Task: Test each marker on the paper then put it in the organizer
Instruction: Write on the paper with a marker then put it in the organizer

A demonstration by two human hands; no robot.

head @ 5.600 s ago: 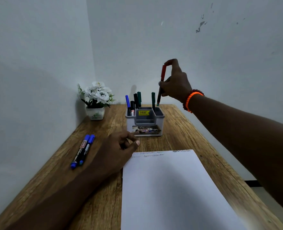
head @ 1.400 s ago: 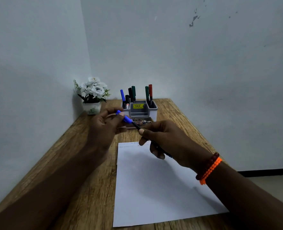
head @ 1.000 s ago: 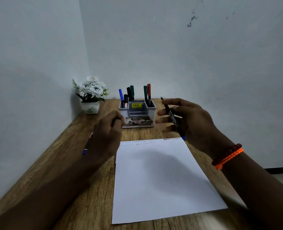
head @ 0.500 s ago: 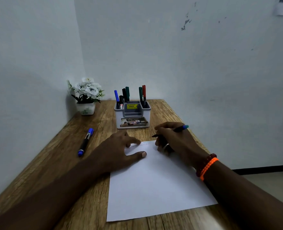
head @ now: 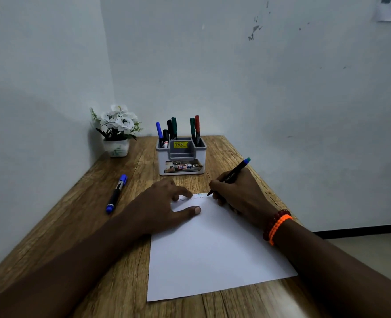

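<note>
Wood-grain desk point(head: 79, 230) carries a white paper point(head: 212, 249), and the marker's tip now touches the sheet's far edge, where half a second ago it hung just above it. The right hand point(head: 238, 193) has its grip clamped on the black marker point(head: 232, 176), fingers curled round the barrel in a writing hold, blue end raised toward the wall. Faint scribbled lines show beside the tip along that far edge. The left hand point(head: 167, 203) lies flat with fingers apart, pressing the sheet's far left corner to steady it; I cannot tell where the cap went that it pulled off a moment earlier. A second blue-capped marker point(head: 116, 194) lies on the desk to the left, well apart from the paper, capped and not yet tested. The grey organizer point(head: 181, 164) stands beyond the sheet with several markers upright in its back compartments, the red one among them since seconds ago. By my reading the testing stroke is under way; capping and stowing this marker come after, then the last one.
</note>
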